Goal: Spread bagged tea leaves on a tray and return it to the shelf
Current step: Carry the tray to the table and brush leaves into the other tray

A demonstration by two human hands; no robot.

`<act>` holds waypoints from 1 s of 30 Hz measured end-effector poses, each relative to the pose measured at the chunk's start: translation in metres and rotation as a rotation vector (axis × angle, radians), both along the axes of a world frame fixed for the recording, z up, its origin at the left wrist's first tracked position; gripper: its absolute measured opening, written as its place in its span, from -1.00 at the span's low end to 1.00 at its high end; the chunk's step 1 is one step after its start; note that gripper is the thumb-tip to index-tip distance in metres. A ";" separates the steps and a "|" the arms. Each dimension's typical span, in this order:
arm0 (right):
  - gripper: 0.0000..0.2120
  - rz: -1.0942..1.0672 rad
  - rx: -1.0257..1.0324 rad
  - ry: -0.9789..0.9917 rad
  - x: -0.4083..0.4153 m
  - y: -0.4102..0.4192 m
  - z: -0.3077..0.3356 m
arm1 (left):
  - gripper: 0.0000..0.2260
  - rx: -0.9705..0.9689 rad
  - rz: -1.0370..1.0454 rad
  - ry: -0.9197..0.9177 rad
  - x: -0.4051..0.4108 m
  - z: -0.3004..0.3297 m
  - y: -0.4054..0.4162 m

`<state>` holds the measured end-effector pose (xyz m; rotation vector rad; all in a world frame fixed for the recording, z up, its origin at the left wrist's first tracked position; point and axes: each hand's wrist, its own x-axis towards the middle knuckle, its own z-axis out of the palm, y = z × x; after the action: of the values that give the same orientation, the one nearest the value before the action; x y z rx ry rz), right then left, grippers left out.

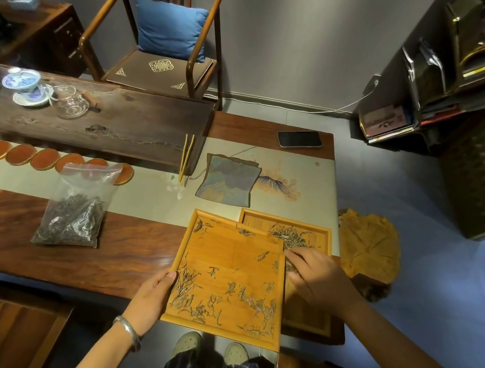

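Note:
A light wooden tray (231, 262) lies at the table's near edge with tea leaves (191, 293) scattered mostly along its near side. My left hand (151, 298) grips its left rim, thumb over the edge. A second wooden tray (304, 320) sits behind and partly under it on the right, holding a pile of pale tea leaves (290, 235). My right hand (318, 275) rests on that pile, fingers curled into the leaves. A clear zip bag of dark tea leaves (74, 212) lies on the table to the left.
A row of round orange coasters (33, 156) lies behind the bag. A phone (300, 139), a folded cloth (228, 180) and yellow tongs (185, 158) sit further back. A dark shelf unit (483, 152) stands at right, a stump stool (367, 251) beside the table.

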<state>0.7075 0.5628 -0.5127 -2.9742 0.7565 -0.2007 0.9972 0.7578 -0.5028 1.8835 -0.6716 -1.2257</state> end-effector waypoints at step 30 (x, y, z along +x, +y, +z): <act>-0.72 -0.187 -0.089 -0.018 0.015 -0.009 -0.016 | -0.75 0.019 0.019 0.033 0.002 -0.004 -0.001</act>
<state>0.7228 0.5541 -0.5291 -2.9775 1.0501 -0.2772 0.9990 0.7570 -0.5072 1.8772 -0.6255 -1.2528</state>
